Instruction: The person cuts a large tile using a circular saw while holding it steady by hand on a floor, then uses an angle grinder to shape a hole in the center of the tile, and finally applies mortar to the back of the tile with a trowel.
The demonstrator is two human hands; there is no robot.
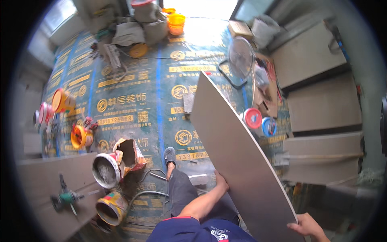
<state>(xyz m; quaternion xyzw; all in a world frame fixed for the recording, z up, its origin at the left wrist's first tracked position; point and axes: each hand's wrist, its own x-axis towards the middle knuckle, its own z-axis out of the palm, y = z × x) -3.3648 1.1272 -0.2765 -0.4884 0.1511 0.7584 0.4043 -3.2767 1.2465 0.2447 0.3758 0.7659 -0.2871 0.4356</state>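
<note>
A large grey-beige tile panel is held tilted on edge in front of my body, running from the middle of the view to the lower right. My left hand grips its near-left edge, the fingertips partly hidden by it. My right hand is closed on the panel's right edge near the bottom, thumb on the face. My left foot in a dark clog stands on the printed floor sheet, left of the panel.
More panels lean along the right wall. A fan and lidded pails stand right. Left are buckets, a torn bag, a green power tool on a board, and hoses. Sacks lie at the back.
</note>
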